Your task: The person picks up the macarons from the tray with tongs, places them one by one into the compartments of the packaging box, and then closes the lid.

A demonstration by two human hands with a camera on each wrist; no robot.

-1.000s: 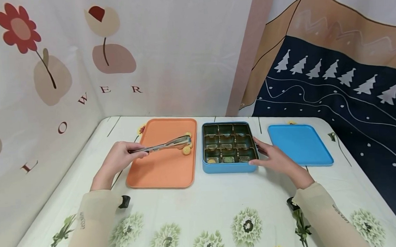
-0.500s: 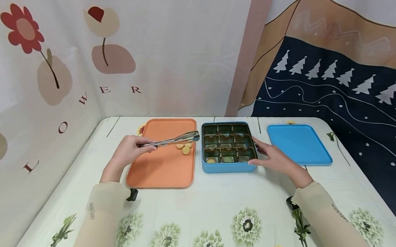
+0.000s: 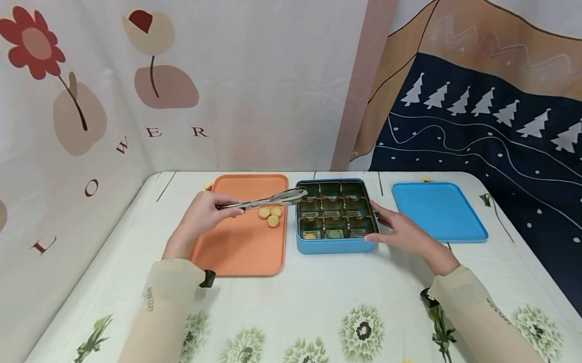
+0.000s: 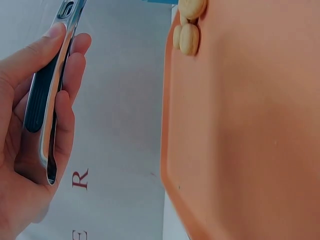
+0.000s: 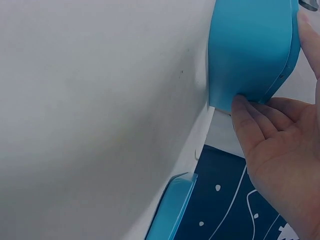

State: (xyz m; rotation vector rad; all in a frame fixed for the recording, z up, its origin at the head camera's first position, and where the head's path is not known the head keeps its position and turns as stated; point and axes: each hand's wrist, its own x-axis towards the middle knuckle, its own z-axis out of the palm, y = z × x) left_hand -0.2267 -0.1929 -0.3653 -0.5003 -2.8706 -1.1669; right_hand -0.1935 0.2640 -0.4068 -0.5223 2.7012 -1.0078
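Note:
My left hand (image 3: 203,215) grips a pair of metal tongs (image 3: 265,200) by their black-padded handle (image 4: 44,97). The tong tips reach past the orange tray (image 3: 235,249) to the far left corner of the blue tin (image 3: 335,248). Whether the tips hold anything cannot be told. Three small round cookies (image 3: 271,215) lie on the tray below the tongs, also seen as cookies (image 4: 189,36) at the tray's edge (image 4: 240,130). My right hand (image 3: 397,230) rests with straight fingers (image 5: 252,112) against the tin's right wall (image 5: 250,50). The tin's gold compartments hold a few pieces in the near row.
The tin's blue lid (image 3: 438,212) lies flat to the right of the tin, near the table's right edge; the lid (image 5: 172,212) also shows in the right wrist view. Printed cloth walls stand close behind and to both sides. The flowered tablecloth (image 3: 301,311) spreads in front.
My left hand has carried the tongs rightward and slightly up, from over the cookies on the tray to the tin's left edge. The right hand has stayed on the tin.

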